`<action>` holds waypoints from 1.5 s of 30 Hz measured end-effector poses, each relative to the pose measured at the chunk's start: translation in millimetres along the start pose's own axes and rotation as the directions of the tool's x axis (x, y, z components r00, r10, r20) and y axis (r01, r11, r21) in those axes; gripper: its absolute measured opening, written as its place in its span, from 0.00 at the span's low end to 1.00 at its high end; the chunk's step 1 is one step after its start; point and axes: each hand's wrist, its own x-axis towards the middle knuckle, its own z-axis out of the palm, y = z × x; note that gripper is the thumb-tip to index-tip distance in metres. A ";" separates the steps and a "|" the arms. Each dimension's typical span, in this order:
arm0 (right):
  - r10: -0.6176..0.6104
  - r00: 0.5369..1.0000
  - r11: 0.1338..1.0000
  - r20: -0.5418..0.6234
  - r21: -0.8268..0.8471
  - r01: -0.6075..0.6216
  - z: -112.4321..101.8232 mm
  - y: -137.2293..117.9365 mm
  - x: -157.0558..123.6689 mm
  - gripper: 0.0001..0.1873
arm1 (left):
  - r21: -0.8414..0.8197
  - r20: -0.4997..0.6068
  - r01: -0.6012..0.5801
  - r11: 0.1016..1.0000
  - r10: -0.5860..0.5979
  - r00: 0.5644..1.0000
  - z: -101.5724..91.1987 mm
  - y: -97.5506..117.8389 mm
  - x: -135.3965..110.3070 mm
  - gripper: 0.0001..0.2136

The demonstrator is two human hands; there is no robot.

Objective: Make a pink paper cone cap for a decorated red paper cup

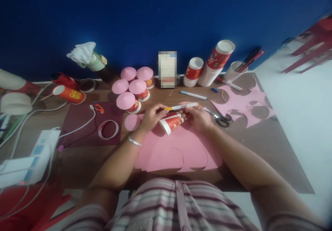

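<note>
My left hand (153, 117) pinches the yellow-capped end of a white marker (184, 106). At the other end my right hand (198, 117) grips the barrel, so the pen lies almost level between them. Just below it a red and white paper cup (172, 123) rests on its side, its wide rim towards the lower left. Pink paper sheets (160, 151) with curved pencil-like outlines lie under the cup and my hands. Beside my left wrist is a cut pink paper disc (132, 123). Black-handled scissors (222, 119) lie right of my right hand.
Several cups with pink cone tops (125, 100) stand at the back left. A phone (167, 70) leans against the wall. Stacked cups (216, 63), a pen cup (235, 72), a blue marker (193, 95) and pink scraps (246, 103) are right. A power strip (43, 148) and cables lie left.
</note>
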 end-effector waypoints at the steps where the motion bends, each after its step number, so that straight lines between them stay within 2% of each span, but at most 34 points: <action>1: 0.002 1.000 1.000 0.003 0.006 -0.002 0.5 -0.3 -0.1 0.16 | -0.003 0.002 0.003 1.000 -0.003 1.000 -0.1 0.2 0.1 0.13; 9: 0.001 1.000 1.000 0.014 0.025 -0.001 3.8 -4.4 -0.2 0.18 | 0.020 -0.030 0.018 1.000 -0.017 0.999 0.1 -0.3 0.3 0.14; 20: -0.015 1.000 1.000 -0.003 -0.016 0.015 2.0 -1.1 -0.8 0.17 | 0.019 -0.015 0.027 0.999 -0.027 1.000 0.2 1.2 -0.8 0.12; 23: -0.066 0.998 0.995 -0.020 -0.080 0.064 0.8 -4.3 1.3 0.18 | -0.011 -0.029 0.016 1.000 -0.016 0.999 0.9 2.4 0.1 0.12; 26: -0.203 0.976 0.964 -0.083 -0.189 0.185 -9.5 -14.3 7.0 0.17 | -0.025 -0.103 -0.011 1.000 0.008 0.995 1.6 3.2 1.2 0.13; 27: -0.295 0.948 0.925 -0.118 -0.284 0.252 -15.3 -18.6 9.5 0.16 | -0.010 -0.137 -0.023 1.000 0.022 0.990 1.7 3.6 1.4 0.14; 28: -0.403 0.902 0.849 -0.153 -0.430 0.306 -22.1 -22.9 12.1 0.15 | 0.011 -0.167 -0.036 0.999 0.038 0.985 1.7 4.2 1.5 0.14; 29: -0.502 0.850 0.731 -0.159 -0.604 0.318 -29.2 -27.0 14.6 0.13 | 0.034 -0.189 -0.048 0.998 0.053 0.981 1.8 4.9 1.7 0.15; 30: -0.586 0.803 0.557 -0.107 -0.773 0.304 -36.3 -30.5 16.8 0.12 | 0.053 -0.203 -0.057 0.997 0.066 0.977 1.8 5.8 2.0 0.15; 31: -0.628 0.778 0.353 -0.016 -0.897 0.266 -42.7 -33.3 18.8 0.12 | 0.068 -0.213 -0.062 0.996 0.075 0.974 1.9 6.8 2.8 0.15; 32: -0.645 0.762 0.170 0.049 -0.964 0.206 -48.2 -35.2 20.3 0.12 | 0.083 -0.222 -0.064 0.994 0.082 0.972 2.1 8.0 4.1 0.15; 33: -0.636 0.765 0.018 0.099 -0.989 0.143 -52.3 -36.2 21.5 0.13 | 0.097 -0.227 -0.064 0.993 0.084 0.970 2.4 9.2 6.0 0.15; 35: -0.585 0.797 -0.193 0.150 -0.980 0.043 -56.7 -36.2 23.0 0.14 | 0.129 -0.216 -0.058 0.990 0.086 0.973 3.7 11.6 11.8 0.14; 36: -0.556 0.816 -0.257 0.156 -0.966 0.010 -57.4 -35.7 23.6 0.14 | 0.154 -0.201 -0.058 0.986 0.089 0.975 4.7 12.7 15.5 0.13; 38: -0.516 0.842 -0.327 0.155 -0.945 -0.026 -57.2 -34.4 24.6 0.14 | 0.220 -0.159 -0.068 0.973 0.105 0.982 7.1 14.4 23.5 0.11; 42: -0.511 0.846 -0.350 0.155 -0.936 -0.040 -57.5 -35.0 26.7 0.13 | 0.358 -0.059 -0.110 0.927 0.140 0.988 12.2 15.7 35.3 0.07; 45: -0.514 0.842 -0.345 0.162 -0.938 -0.030 -58.9 -37.7 27.7 0.11 | 0.422 -0.029 -0.122 0.899 0.148 0.989 13.9 14.7 37.5 0.06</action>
